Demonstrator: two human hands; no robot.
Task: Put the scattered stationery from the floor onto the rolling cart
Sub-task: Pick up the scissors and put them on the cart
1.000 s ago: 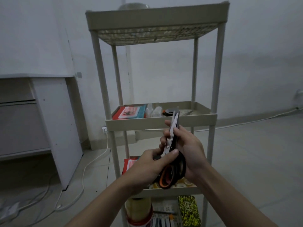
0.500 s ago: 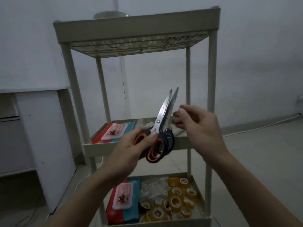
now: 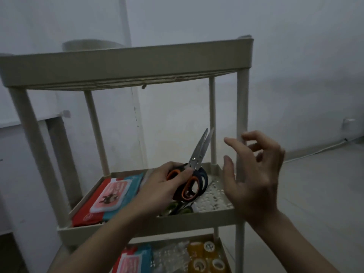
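Note:
A pair of scissors (image 3: 199,152) with black and orange handles points its steel blades up and to the right. My left hand (image 3: 163,186) grips it by the handles, just above the middle shelf of the beige rolling cart (image 3: 137,62). To the right of the scissors my right hand (image 3: 254,170) hovers with fingers loosely spread, holding nothing, close to the cart's front right post. A red and teal flat pack (image 3: 110,196) lies on the left of the middle shelf. Another pair of scissors (image 3: 177,208) lies partly hidden under my left hand.
The lower shelf holds another red and teal pack (image 3: 134,261), a clear bag (image 3: 171,253) and several yellow tape rolls (image 3: 206,257). A round pale object (image 3: 88,44) stands on the top shelf. A white cabinet (image 3: 19,154) is at the left, a cable (image 3: 319,148) along the right wall.
My right hand let go of the scissor blades and drew off to the right. My left hand lowered the scissors toward the middle shelf. The view rose and came nearer to the cart.

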